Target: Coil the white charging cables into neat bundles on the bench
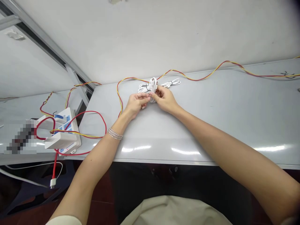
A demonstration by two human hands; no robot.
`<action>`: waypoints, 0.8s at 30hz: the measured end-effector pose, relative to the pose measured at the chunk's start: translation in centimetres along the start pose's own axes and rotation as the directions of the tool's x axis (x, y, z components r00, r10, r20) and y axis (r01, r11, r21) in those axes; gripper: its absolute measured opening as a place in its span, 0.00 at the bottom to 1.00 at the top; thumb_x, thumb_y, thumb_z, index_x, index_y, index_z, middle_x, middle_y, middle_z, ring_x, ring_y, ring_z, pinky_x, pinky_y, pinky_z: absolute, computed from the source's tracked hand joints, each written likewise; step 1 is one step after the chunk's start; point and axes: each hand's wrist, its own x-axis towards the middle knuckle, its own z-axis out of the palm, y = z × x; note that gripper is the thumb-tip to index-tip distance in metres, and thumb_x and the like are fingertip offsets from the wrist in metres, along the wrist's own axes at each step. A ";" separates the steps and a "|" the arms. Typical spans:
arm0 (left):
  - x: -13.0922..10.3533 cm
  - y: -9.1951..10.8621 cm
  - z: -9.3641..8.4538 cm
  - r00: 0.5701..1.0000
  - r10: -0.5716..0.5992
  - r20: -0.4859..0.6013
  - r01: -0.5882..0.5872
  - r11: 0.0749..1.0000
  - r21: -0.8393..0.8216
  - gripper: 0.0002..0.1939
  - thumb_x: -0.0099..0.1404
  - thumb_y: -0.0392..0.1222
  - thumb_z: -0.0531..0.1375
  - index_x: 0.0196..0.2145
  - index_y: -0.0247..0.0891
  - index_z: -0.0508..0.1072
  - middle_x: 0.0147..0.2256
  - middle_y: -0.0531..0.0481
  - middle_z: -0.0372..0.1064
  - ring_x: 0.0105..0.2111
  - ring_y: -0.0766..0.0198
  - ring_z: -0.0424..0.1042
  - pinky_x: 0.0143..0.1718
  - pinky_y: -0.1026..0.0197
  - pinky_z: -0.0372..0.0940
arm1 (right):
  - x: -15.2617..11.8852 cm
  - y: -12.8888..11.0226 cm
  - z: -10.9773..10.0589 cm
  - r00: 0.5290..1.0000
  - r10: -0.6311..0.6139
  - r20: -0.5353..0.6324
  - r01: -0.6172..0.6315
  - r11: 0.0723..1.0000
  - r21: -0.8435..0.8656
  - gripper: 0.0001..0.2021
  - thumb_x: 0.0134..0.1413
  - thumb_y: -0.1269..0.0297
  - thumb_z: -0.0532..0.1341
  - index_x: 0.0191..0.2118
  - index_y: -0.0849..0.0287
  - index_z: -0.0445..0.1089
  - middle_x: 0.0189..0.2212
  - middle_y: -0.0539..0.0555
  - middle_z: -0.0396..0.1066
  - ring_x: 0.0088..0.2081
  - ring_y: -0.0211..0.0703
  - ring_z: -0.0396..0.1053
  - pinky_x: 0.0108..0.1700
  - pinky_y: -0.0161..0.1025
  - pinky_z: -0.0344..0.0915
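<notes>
A coiled white cable [153,82] is held up between both hands over the back half of the grey table. My right hand [166,99] closes round the coil from the right, thumb in front. From the left, the pinched thumb and fingers of my left hand [137,103] meet a small dark tie at the coil's middle. Behind them on the table lie two more white cable bundles: one [143,87] to the left and another [172,82] to the right, bound with a dark tie. My fingers hide part of the held coil.
A twisted red and yellow wire [199,79] runs along the table's back edge by the white wall. On the left stands a white power strip [74,131] with white adapters [61,140] plugged in. A red cable [53,168] hangs over the front edge [164,161].
</notes>
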 end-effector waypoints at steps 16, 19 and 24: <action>0.6 -1.3 -0.2 0.958 0.274 -0.081 -0.248 0.938 0.241 0.13 0.53 0.45 0.73 0.28 0.35 0.75 0.21 0.53 0.69 0.16 0.72 0.62 0.17 0.66 0.56 | -0.1 0.2 0.1 0.999 -0.032 -0.030 0.031 0.999 -0.039 0.23 0.57 0.40 0.63 0.30 0.56 0.62 0.26 0.50 0.64 0.28 0.40 0.59 0.33 0.40 0.57; 0.7 -1.4 -0.3 0.949 0.304 -0.079 -0.278 0.930 0.242 0.12 0.53 0.44 0.73 0.29 0.35 0.76 0.22 0.52 0.70 0.18 0.72 0.64 0.19 0.66 0.59 | 0.0 0.1 0.1 0.999 -0.039 -0.035 0.037 0.998 -0.055 0.23 0.57 0.40 0.63 0.30 0.56 0.61 0.26 0.50 0.64 0.28 0.41 0.59 0.33 0.41 0.57; 0.7 -1.5 -0.3 0.935 0.340 -0.097 -0.303 0.913 0.274 0.11 0.53 0.43 0.72 0.29 0.34 0.77 0.25 0.51 0.74 0.19 0.70 0.67 0.20 0.67 0.61 | -0.1 -0.1 0.0 0.998 -0.039 -0.042 0.036 0.997 -0.069 0.22 0.57 0.42 0.63 0.29 0.56 0.60 0.25 0.50 0.63 0.28 0.40 0.59 0.33 0.40 0.57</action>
